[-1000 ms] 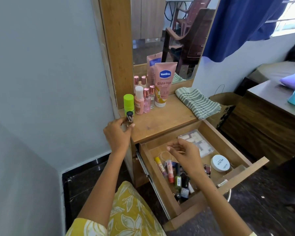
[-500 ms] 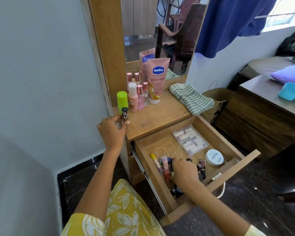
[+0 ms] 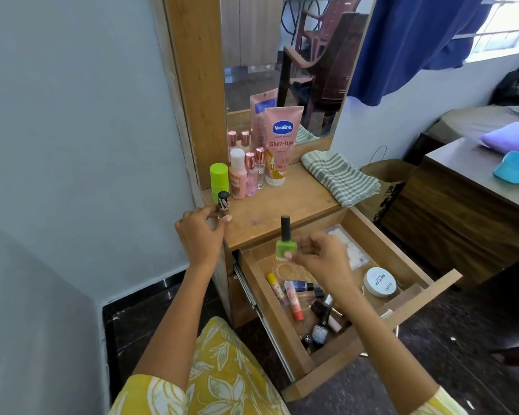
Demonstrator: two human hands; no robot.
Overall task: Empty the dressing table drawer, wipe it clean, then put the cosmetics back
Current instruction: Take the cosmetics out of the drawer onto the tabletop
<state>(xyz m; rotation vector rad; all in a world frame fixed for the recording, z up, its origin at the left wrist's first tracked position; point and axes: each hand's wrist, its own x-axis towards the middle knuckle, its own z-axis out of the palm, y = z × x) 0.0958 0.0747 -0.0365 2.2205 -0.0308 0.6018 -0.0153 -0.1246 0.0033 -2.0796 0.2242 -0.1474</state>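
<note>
1. Head view: the open drawer (image 3: 285, 327) was taken as the landmark, pulled out below the dressing table top (image 3: 282, 211).
2. A green nail polish bottle (image 3: 286, 241) was held upright above the drawer's back left corner, pinched at its base by the fingers of the right hand (image 3: 321, 259).
3. A small dark-capped bottle (image 3: 223, 204) was gripped by the left hand (image 3: 200, 232), closed around its base, at the top's front left edge, up and left of the drawer.
4. Tubes and dark bottles were seen lying loose in the drawer's front half, below the right hand.
5. A white round jar (image 3: 380, 281) was seen in the drawer, to the right of the right wrist.
</note>
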